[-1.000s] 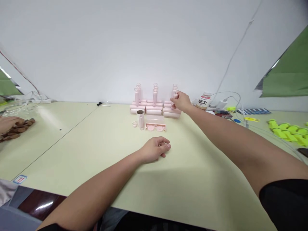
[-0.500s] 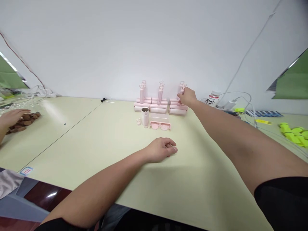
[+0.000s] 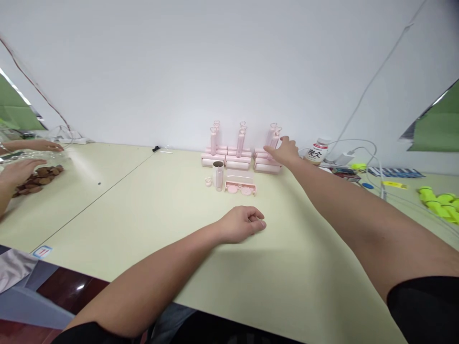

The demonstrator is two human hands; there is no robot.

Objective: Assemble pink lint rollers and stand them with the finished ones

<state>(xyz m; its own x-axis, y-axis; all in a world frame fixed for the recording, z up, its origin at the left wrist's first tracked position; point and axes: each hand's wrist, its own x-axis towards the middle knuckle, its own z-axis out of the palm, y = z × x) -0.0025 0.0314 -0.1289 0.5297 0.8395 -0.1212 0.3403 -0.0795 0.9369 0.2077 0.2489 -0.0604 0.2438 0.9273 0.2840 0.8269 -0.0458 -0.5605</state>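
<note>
Pink lint rollers (image 3: 238,163) stand in three groups near the wall, their slim handles with heart-shaped loops pointing up. My right hand (image 3: 287,152) is at the right-hand group, thumb and fingers spread around an upright pink handle (image 3: 274,140) without closing on it. My left hand (image 3: 238,224) rests on the table closer to me, fingers loosely bent and apart, holding nothing. Between that hand and the rollers are an upright paper roll (image 3: 217,177) with a brown core, a small pink heart-shaped piece (image 3: 208,182) and a pink tray-like part (image 3: 240,189) with a clear cover behind it.
A white-labelled bottle (image 3: 316,152), cables and a blue disc (image 3: 367,186) lie at the right, with yellow-green objects (image 3: 444,204) beyond. At the left, another person's hands (image 3: 21,169) are over brown pieces (image 3: 39,180) and clear plastic. A black clip (image 3: 156,148) lies near the wall.
The fingers of my right hand have opened from the handle, and the hand has drawn slightly right. My left hand stays put. A second hand of the other person now shows at the left.
</note>
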